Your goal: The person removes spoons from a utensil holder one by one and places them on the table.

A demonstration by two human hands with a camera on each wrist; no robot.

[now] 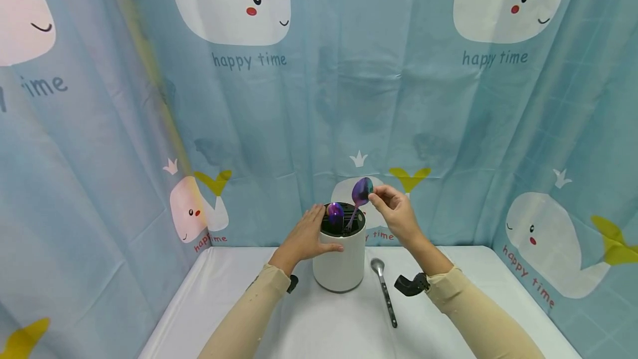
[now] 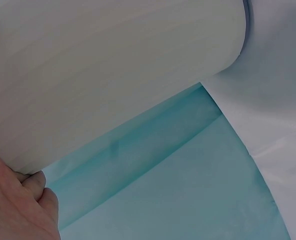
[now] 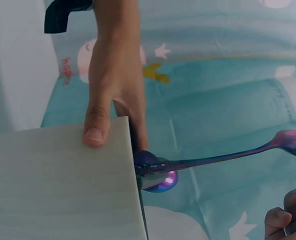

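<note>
Blue curtains, printed with white whales, are hanging around a white table. From my remote station I am noting a white cylindrical holder standing upright near its far edge.

The left hand is gripping this holder, its thumb lying across the front wall and its fingers reaching around the left side at the rim. The right hand is pinching the bowl edge of an iridescent purple spoon between thumb and fingers. That spoon is tilting over the holder, its handle running down to the black slotted insert; I cannot tell how deep it is sitting. A second purple bowl is rising from the insert, beside the left fingertips. One black-handled spoon is lying on the table, right of the holder.
</note>
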